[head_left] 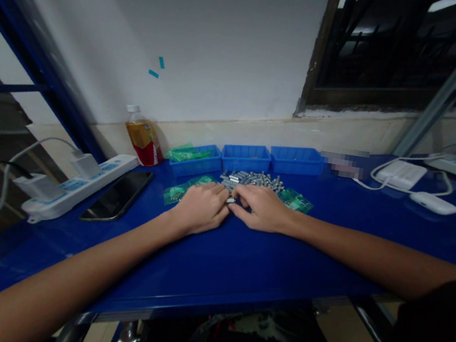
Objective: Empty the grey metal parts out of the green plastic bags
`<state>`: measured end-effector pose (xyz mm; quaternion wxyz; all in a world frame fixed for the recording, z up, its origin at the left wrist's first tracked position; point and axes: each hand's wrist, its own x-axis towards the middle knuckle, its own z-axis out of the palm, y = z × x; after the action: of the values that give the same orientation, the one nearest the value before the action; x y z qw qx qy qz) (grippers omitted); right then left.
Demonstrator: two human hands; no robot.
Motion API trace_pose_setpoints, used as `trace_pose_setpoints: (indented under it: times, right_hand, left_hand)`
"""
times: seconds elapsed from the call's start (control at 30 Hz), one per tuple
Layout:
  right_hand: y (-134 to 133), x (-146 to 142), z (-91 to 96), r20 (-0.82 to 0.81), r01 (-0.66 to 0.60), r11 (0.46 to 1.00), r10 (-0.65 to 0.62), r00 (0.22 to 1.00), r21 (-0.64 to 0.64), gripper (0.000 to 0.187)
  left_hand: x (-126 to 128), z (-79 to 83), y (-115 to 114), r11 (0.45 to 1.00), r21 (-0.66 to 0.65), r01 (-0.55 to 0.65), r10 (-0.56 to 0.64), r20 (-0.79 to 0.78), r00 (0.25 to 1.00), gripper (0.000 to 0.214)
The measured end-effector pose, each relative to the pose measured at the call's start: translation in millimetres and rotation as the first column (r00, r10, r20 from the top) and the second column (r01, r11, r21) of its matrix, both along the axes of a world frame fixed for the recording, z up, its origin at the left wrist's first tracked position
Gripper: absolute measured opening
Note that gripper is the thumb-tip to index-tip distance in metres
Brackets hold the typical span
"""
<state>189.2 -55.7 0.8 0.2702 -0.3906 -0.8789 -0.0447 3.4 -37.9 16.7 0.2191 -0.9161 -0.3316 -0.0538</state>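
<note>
On the blue table, my left hand [203,207] and my right hand [263,208] meet in front of a pile of small silver metal cylinders [255,179]. One small metal cylinder [230,199] shows between the fingertips of both hands. The fingers of my left hand are curled in and closed at one end of it. My right thumb and forefinger are bent round its other side. The fingers hide most of this piece. Green plastic packets [295,200] lie right of the pile, and more green packets [173,194] lie beside my left hand.
Three blue bins stand along the wall: a left bin [197,164] with green bags [188,152], a middle bin [245,163] and a right bin [297,167]. A drink bottle [144,137], phone [118,197] and power strip [80,186] stand left. White chargers [402,175] and a white case [433,203] lie right.
</note>
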Motion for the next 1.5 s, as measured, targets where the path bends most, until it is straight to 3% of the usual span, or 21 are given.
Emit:
trace_pose_setpoints:
  times: [1.5]
  right_hand:
    - [3.1, -1.2, 1.2, 0.164, 0.012, 1.0, -0.016, 0.986, 0.021, 0.034]
  left_hand:
    - [2.3, 1.0, -2.6, 1.0, -0.018, -0.01, 0.009, -0.026, 1.0, 0.025]
